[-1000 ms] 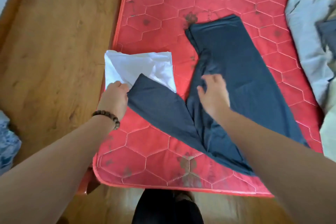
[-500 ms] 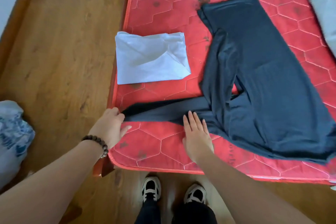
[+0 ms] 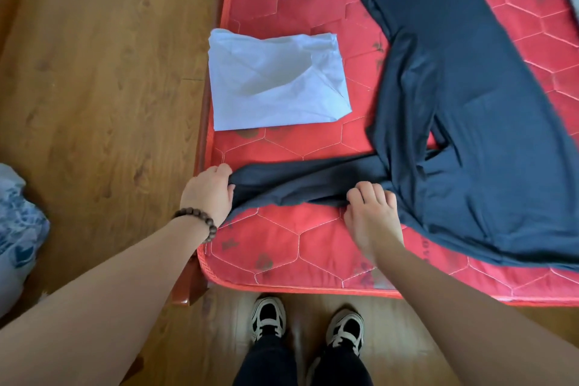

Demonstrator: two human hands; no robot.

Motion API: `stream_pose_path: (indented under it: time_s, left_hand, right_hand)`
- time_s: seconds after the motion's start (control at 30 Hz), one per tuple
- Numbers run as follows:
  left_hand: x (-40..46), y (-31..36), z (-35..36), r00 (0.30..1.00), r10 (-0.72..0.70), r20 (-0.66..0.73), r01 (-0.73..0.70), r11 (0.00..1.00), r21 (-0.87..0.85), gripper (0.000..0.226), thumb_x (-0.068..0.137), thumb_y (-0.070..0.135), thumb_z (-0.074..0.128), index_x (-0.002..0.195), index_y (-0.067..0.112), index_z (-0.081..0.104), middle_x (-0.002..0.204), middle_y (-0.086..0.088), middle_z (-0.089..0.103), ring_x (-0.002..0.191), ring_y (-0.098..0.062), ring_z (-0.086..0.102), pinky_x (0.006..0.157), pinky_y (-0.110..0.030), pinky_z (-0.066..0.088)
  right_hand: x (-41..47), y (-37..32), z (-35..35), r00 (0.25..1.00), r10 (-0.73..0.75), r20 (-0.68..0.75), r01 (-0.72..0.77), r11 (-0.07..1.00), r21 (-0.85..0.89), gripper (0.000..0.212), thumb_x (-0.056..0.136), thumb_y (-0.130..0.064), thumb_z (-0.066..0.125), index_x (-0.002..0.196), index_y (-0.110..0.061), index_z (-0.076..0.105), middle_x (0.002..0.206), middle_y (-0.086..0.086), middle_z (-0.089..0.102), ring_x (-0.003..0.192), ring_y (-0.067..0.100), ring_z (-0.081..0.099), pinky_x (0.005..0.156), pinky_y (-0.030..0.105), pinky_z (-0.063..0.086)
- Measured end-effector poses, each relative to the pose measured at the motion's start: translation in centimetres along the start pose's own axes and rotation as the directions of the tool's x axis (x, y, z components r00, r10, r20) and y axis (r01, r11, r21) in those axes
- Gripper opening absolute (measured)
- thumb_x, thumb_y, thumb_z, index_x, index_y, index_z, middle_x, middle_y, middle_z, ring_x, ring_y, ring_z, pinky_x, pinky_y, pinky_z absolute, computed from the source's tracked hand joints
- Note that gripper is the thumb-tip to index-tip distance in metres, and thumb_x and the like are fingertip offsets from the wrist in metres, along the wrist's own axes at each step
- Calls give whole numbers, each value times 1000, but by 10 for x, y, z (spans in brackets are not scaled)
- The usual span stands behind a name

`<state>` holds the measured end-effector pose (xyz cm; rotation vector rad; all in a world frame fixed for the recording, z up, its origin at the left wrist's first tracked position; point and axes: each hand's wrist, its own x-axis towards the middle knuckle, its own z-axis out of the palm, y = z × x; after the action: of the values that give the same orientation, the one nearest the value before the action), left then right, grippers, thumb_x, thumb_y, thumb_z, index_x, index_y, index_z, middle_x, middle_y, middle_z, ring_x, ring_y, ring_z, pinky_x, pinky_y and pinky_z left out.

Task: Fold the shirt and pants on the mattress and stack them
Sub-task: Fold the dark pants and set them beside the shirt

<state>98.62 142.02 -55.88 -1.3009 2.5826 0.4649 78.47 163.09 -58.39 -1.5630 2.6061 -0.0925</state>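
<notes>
Dark pants [image 3: 463,110] lying spread on the red mattress [image 3: 282,247], one leg stretching sideways along its near edge.
My left hand [image 3: 208,193] is pinching that leg's end at the mattress corner; my right hand [image 3: 372,213] is gripping its bunched cloth, fingers curled. The folded white shirt [image 3: 275,81] is lying just beyond, apart from the leg.

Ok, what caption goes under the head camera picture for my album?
Both hands, left hand and right hand, grip dark pants beside folded white shirt.
</notes>
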Motion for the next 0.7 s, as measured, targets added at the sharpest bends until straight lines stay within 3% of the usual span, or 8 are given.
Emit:
stream_pose_path:
  time_s: [0.1, 0.2, 0.3, 0.37, 0.43, 0.5, 0.57, 0.7]
  left_hand:
    - [11, -2, -14, 988, 25, -152, -18, 999, 43, 17, 92, 11, 51, 103, 2, 60, 94, -17, 61, 82, -38, 59, 69, -44, 48]
    - [22, -8, -30, 965, 19, -261, 5, 996, 91, 14, 91, 11, 52, 99, 3, 60, 91, -18, 61, 82, -38, 56, 69, -45, 42]
    - [26, -10, -30, 974, -21, -225, 52, 990, 133, 23, 90, 16, 55, 111, 7, 58, 108, -17, 57, 100, -36, 53, 82, -46, 41]
    - [23, -9, -23, 982, -16, -191, 46, 987, 153, 34, 89, 20, 57, 121, 8, 54, 124, -17, 51, 113, -36, 49, 91, -46, 40]
    - [17, -6, -14, 984, 70, -163, -46, 988, 150, 41, 89, 21, 57, 127, 8, 53, 134, -18, 46, 123, -37, 44, 98, -48, 38]
    - [11, -4, -3, 972, 187, -141, -168, 976, 139, 45, 88, 22, 57, 129, 6, 54, 140, -20, 44, 130, -37, 41, 104, -49, 36]
    - [7, -3, 10, 968, 244, -59, -235, 963, 130, 51, 91, 27, 52, 138, 9, 47, 150, -17, 35, 140, -32, 30, 112, -45, 30]
    - [5, -11, 30, 967, 248, 52, -252, 963, 94, 63, 97, 38, 39, 152, 16, 18, 161, -10, 7, 148, -23, 4, 121, -37, 9]
  right_hand:
    - [-7, 3, -7, 1000, -29, 10, 28, 997, 66, 28, 82, -22, 36, 86, -5, 59, 102, 12, 58, 91, 33, 54, 85, 41, 37]
    - [-10, 4, -12, 998, -37, 43, 33, 994, 108, 30, 82, -23, 37, 87, -5, 60, 110, 14, 59, 100, 34, 56, 90, 45, 41]
    - [-10, 3, -9, 995, -43, 89, 33, 993, 115, 30, 84, -24, 40, 92, -6, 63, 120, 16, 58, 113, 35, 54, 103, 48, 37]
    - [-8, 1, -6, 993, -46, 106, 32, 991, 127, 32, 88, -26, 50, 111, -8, 62, 136, 15, 50, 131, 33, 44, 114, 51, 25]
    - [-5, -1, -4, 983, -55, 175, 35, 993, 113, 51, 92, -33, 52, 138, -11, 48, 153, 12, 33, 145, 27, 23, 118, 52, 12]
    - [-3, -4, 1, 961, -64, 269, 46, 996, 72, 64, 96, -44, 41, 151, -18, 23, 161, 6, 9, 149, 21, 0, 120, 49, -1]
    - [-2, -7, 7, 945, -52, 324, 43, 999, 33, 66, 98, -51, 29, 153, -22, 9, 161, 3, -5, 147, 17, -14, 119, 47, -7]
    - [5, -27, 9, 952, -81, 294, 66, 996, 63, 66, 95, -54, 17, 153, -22, 11, 161, 1, -1, 148, 16, -10, 119, 49, -5]
